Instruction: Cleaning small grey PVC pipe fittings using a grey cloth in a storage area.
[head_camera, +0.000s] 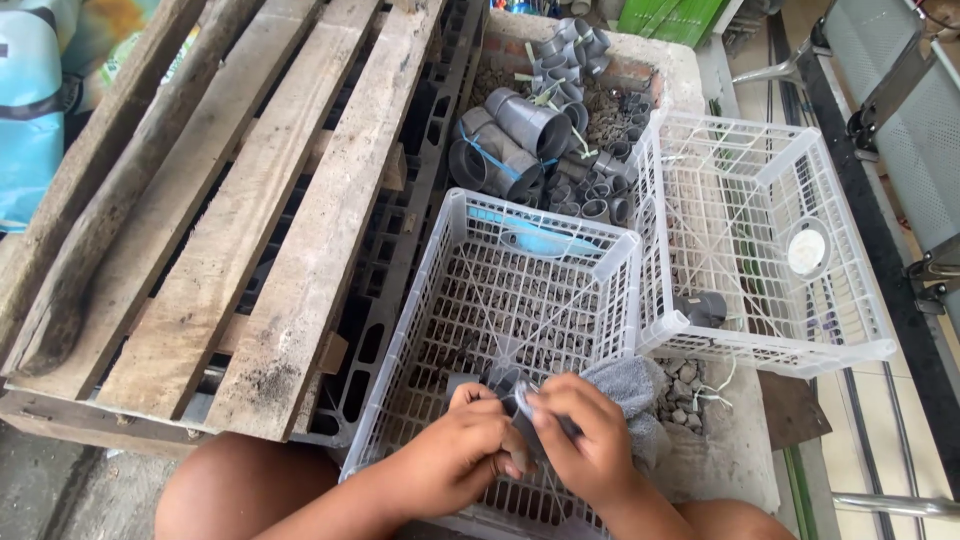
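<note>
Both my hands meet over the near end of a white plastic crate. My left hand grips a small grey pipe fitting, of which only the top shows between my fingers. My right hand presses a grey cloth against that fitting. The crate under my hands holds little else besides a pale blue disc-shaped thing at its far end.
A second white crate on the right holds a grey fitting and a white round lid. A pile of grey pipe fittings lies beyond. A wooden pallet leans at left. Gravel lies between the crates.
</note>
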